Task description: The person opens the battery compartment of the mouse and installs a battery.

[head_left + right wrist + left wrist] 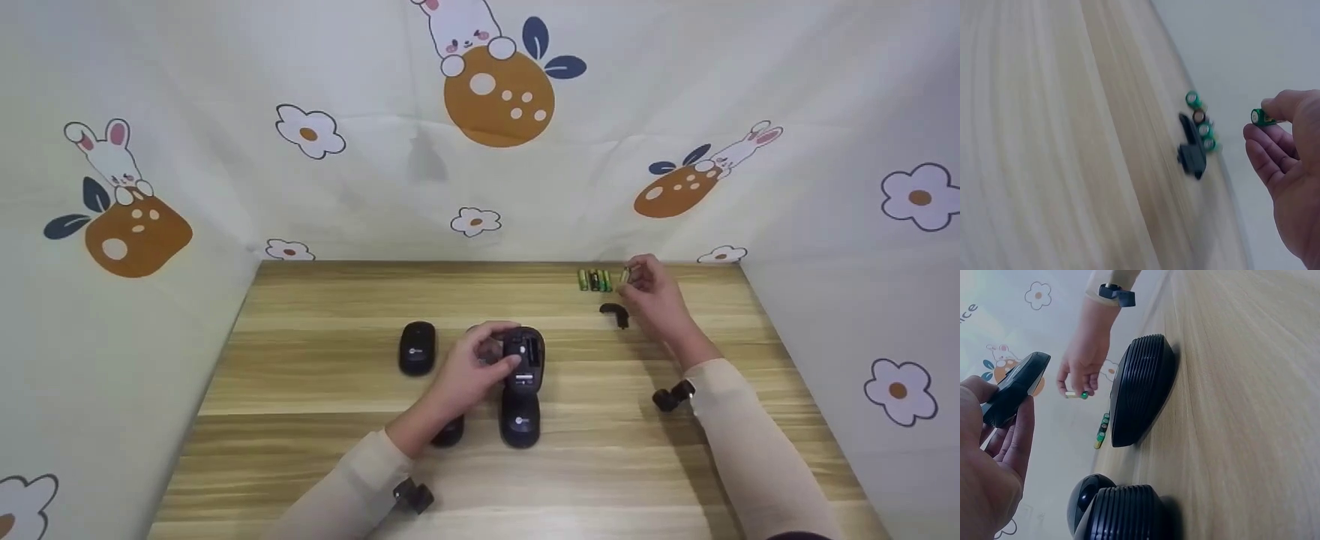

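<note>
My left hand (469, 371) grips a black computer mouse (531, 379) between thumb and fingers, its underside facing up with the battery slot uncovered. In the left wrist view this mouse (1013, 391) is held clear of the table. Between thumb and fingertips my right hand (656, 300) pinches a small green battery (1262, 117) over the far right of the table. Several more batteries (595, 280) lie in a row just left of that hand. A curved black cover (615, 311) rests on the wood in front of them.
Another black mouse (520, 421) stands right below the held one in the head view. One more mouse (417, 349) is to the left, and a further mouse (448, 432) is partly hidden under my left forearm. Patterned cloth (360, 187) walls the wooden table (315, 300).
</note>
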A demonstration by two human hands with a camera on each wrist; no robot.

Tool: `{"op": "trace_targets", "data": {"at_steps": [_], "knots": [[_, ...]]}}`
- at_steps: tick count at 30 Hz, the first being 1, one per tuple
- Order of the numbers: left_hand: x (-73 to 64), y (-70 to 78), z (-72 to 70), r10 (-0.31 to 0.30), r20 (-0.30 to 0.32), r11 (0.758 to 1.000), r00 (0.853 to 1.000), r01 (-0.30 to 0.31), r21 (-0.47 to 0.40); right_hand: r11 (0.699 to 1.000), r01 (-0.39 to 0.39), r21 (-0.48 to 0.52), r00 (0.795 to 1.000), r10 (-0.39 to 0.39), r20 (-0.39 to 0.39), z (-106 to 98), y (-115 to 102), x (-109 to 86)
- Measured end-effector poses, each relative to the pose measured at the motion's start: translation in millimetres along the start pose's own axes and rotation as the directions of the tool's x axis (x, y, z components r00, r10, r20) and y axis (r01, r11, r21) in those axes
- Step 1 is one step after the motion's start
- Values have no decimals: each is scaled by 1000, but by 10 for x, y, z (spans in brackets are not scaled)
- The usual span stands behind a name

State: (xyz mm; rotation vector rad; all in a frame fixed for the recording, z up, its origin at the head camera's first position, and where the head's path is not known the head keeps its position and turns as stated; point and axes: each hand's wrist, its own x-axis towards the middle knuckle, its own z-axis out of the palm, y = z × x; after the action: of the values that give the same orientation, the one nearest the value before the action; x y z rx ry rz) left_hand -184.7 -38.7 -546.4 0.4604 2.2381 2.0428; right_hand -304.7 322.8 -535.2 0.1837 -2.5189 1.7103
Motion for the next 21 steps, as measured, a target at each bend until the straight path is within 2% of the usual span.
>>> {"op": "trace_targets", "data": {"at_steps": [8, 13, 21], "knots": [[8, -6, 7, 10, -4, 1000, 1000, -10, 15, 994, 98, 56, 995, -96, -34, 110, -33, -52], [8, 3, 11, 4, -2, 1000, 1000, -4, 9, 983, 129, 129, 992, -126, -30, 204, -173, -123], [16, -6, 17, 17, 9, 1000, 1000, -17, -4, 975, 179, 131, 983, -183, 17, 365, -379, -263]]}}
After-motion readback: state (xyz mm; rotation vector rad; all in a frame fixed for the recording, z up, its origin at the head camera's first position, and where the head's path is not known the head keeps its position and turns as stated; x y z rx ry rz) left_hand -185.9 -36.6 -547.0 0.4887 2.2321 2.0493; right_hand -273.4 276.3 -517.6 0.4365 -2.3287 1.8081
